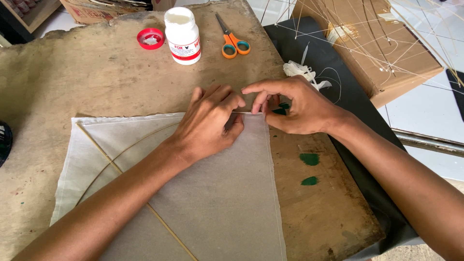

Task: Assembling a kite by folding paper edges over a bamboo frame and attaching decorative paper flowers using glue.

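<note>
A sheet of thin whitish paper (217, 203) lies flat on a worn wooden board (96, 72). Thin bamboo sticks (108, 162) cross it, one straight, one bowed. My left hand (210, 123) rests palm down on the paper's far right corner, fingers pressing its folded top edge. My right hand (295, 104) meets it from the right, thumb and fingers pinching the same corner. Small green paper scraps (309, 158) lie on the board beside my right wrist.
An open white glue jar (182, 36) stands at the back, its red lid (151, 38) to the left. Orange-handled scissors (232, 41) lie to its right. A black sheet (309, 53), white string (302, 71) and a cardboard box (382, 53) with thin sticks sit at right.
</note>
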